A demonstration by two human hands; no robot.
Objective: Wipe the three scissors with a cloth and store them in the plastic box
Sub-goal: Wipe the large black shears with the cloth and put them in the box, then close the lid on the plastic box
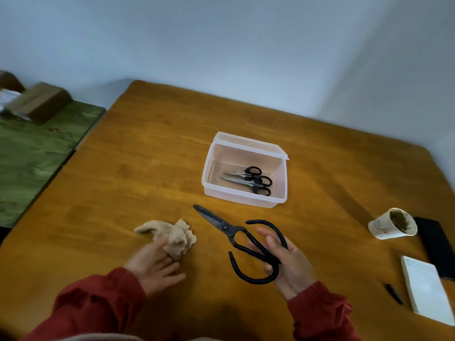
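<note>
Two small scissors (248,179) already lie in the open plastic box (243,198). The right hand (288,262) grasps the large black scissors (236,233) near it; the left hand's (154,264) straight fingers touch the beige cloth (170,233). Wiping and storing remain.

A clear plastic box (242,201) stands open on the table with its lid tipped back. Inside it, two small scissors (248,184) lie side by side, steel blades closed and pointing left, black handles to the right. In front of the box, the big black scissors (222,225) point up-left, blades closed, with the looped handles gripped by the right hand (291,265). Left of them lies a crumpled beige cloth (178,236), touched by the left hand (152,265).
</note>
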